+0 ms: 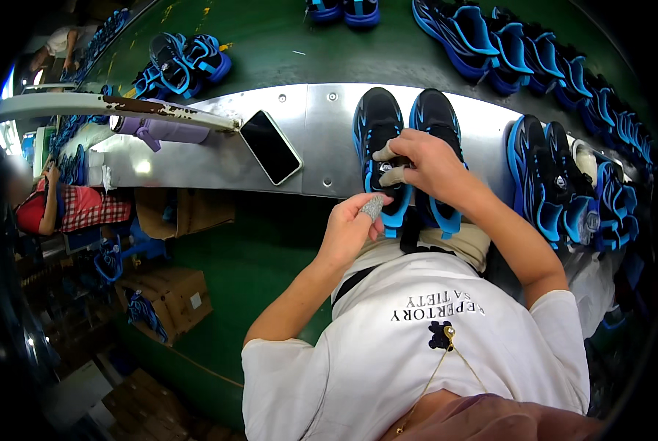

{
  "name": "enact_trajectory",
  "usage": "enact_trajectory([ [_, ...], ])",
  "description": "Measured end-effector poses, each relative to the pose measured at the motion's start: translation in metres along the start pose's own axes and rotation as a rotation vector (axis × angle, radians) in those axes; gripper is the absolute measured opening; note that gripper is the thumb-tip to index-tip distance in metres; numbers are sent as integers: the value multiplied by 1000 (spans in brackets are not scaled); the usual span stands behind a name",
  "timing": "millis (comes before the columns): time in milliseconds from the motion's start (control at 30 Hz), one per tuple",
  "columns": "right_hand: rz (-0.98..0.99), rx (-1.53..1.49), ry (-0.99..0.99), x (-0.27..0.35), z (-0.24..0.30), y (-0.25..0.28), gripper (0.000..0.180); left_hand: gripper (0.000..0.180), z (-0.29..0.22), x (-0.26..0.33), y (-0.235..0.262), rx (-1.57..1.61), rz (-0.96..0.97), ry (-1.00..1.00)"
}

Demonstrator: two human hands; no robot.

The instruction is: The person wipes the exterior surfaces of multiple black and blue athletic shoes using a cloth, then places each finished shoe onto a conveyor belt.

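My right hand [428, 165] pinches the tongue of the black-and-blue shoe [379, 147] at 12 o'clock; my left hand [351, 224] is closed on a grey pad [372, 208]. A phone [270, 147] lies at 10 o'clock (clear of both hands) on the metal bench [197, 162], green floor [255, 257] beneath.

A shiny metal shelf [322, 158] runs across in front of the person. On it lies a black phone [270, 147], face up, and to its left a purple bottle [160, 131] on its side. A pair of black and blue shoes [406, 158] stands in the middle, with more shoes [557, 184] to the right. Beyond, a green belt [285, 51] carries further blue shoes [186, 62].
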State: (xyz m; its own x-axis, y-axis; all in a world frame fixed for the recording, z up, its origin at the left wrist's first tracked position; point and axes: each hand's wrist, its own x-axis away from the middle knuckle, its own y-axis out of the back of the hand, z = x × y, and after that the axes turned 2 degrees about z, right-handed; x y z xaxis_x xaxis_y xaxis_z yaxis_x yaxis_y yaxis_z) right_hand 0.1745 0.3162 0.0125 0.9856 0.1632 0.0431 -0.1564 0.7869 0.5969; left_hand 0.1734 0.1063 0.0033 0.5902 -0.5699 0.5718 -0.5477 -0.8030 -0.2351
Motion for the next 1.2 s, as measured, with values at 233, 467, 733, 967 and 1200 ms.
enact_trajectory([
  [233,-181,254,143,7,-2,-14,30,19,-4,6,-13,-186,-101,-72],
  [467,-100,360,98,-38,-34,54,36,74,10,12,-37,-1254,51,-721],
  [733,-201,1233,149,-84,-203,113,30,36,8,-50,-54,-1207,87,-758],
  [967,-156,1105,-152,-99,-193,145,19,37,-131,-89,47,-1229,-220,-878],
  [1200,-354,895,13,-160,-137,126,39,26,-211,-221,142,-1634,-1058,-1061],
])
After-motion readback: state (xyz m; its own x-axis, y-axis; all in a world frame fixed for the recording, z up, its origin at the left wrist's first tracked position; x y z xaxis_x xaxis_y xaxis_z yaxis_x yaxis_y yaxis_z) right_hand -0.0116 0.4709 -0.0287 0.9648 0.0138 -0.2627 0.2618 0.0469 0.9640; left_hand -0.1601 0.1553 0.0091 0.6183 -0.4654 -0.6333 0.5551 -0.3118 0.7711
